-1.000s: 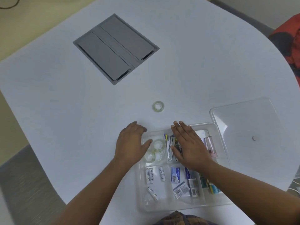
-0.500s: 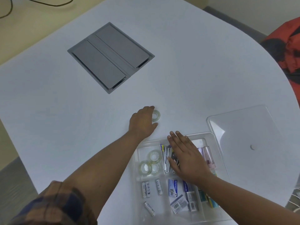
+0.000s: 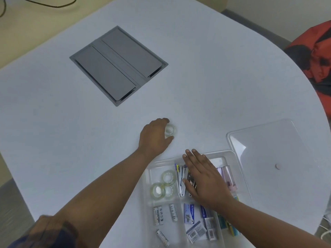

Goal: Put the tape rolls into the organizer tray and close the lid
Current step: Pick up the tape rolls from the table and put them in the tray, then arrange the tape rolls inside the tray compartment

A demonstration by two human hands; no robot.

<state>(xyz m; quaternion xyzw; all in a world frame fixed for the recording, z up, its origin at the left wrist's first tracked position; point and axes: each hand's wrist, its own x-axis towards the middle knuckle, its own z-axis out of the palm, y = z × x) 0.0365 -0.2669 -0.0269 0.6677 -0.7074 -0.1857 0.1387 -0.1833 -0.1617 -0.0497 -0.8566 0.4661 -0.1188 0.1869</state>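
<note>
A clear tape roll lies on the white table beyond the tray, and my left hand has its thumb and fingers closed around it. The clear organizer tray sits near the front edge. Three tape rolls lie in its upper-left compartment. My right hand rests flat, fingers apart, over the tray's middle compartments, holding nothing. The clear lid lies flat on the table to the right of the tray.
The tray also holds batteries, small boxes and clips. A grey cable hatch is set into the table at the far left. A red-and-black bag sits past the table's right edge.
My left hand left the tray's tape compartment, reached forward to the loose roll on the table and closed around it. My right hand stayed on the tray.
</note>
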